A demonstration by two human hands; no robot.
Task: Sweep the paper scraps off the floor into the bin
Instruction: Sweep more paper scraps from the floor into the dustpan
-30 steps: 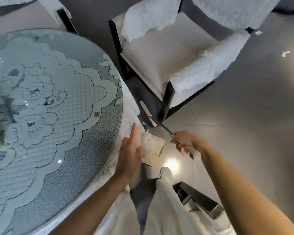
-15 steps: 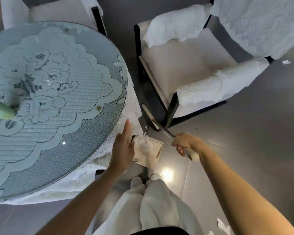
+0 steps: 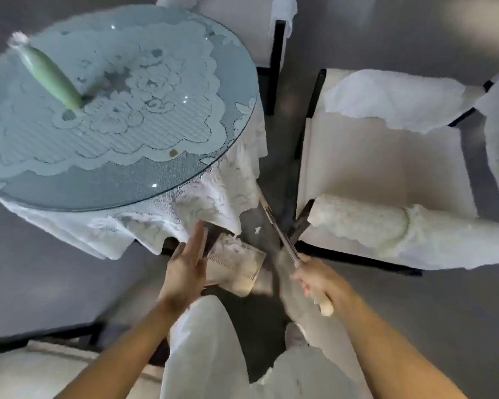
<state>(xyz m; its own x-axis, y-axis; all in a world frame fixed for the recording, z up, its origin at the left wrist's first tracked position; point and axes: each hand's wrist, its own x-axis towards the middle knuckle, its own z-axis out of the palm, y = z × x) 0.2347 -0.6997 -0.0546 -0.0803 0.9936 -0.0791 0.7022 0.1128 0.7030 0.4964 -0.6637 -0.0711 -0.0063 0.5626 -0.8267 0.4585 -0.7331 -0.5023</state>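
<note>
In the head view, the left hand (image 3: 189,263), fingers (image 3: 198,237) straight and together, is held beside the scrap-filled dustpan (image 3: 236,266), while one loose paper scrap (image 3: 257,229) is seen on the floor (image 3: 401,318) just beyond its lip, nearer the broom handle (image 3: 281,239), which slants away to the left and is gripped by the right hand (image 3: 314,283).

The right hand (image 3: 314,280) grips the broom handle (image 3: 281,239). The left hand (image 3: 185,266), with straight fingers, is just beside the dustpan (image 3: 242,272) with paper scraps (image 3: 231,246), near the round bench (image 3: 202,168).
</note>
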